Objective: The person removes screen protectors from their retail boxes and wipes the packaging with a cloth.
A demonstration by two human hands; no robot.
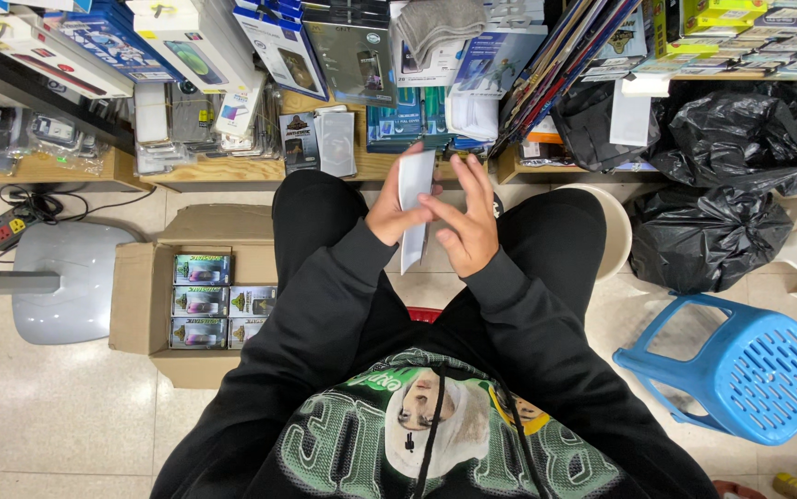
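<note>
I sit with both hands raised over my knees. My left hand [391, 211] grips a flat white packet [414, 185], held on edge and pointing away from me. My right hand [466, 220] lies against the packet's right face with fingers stretched out. Black sleeves cover both arms. Below my hands my black trousers and a printed black sweatshirt fill the view.
An open cardboard box [135, 305] with several small packaged items stands on the tiled floor at my left. Shelves [223, 171] crowded with boxed goods run ahead. A blue plastic stool [740, 370] and black bin bags [708, 236] are at my right. A grey stand base [66, 277] lies far left.
</note>
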